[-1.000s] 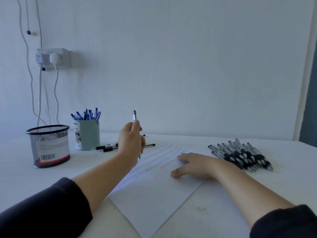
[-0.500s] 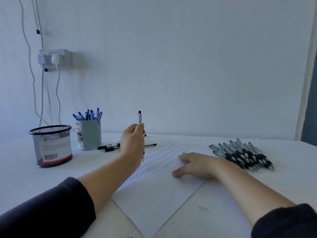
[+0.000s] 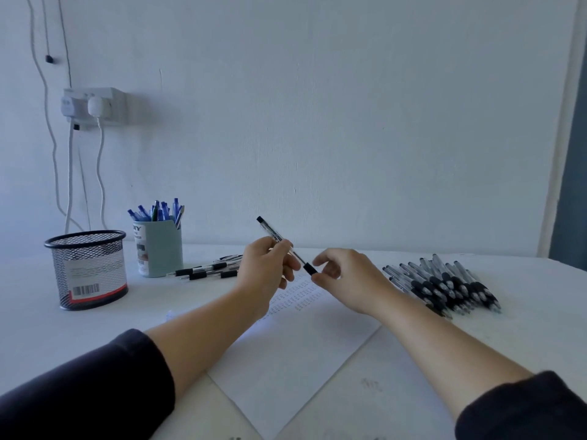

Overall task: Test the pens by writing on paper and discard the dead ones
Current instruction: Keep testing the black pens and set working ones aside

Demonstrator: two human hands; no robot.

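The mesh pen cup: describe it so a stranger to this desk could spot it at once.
Start at the wall socket and follow its cables down to the white table. At the table's far left stands the mesh pen cup, left of the pale blue holder full of blue pens. It alone is black wire mesh, with a white barcode label and a red band.

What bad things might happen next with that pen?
The pen sits in the left hand with the right hand at its tip, so it might slip onto the paper. A sleeve could also sweep the pile of pens off the table.
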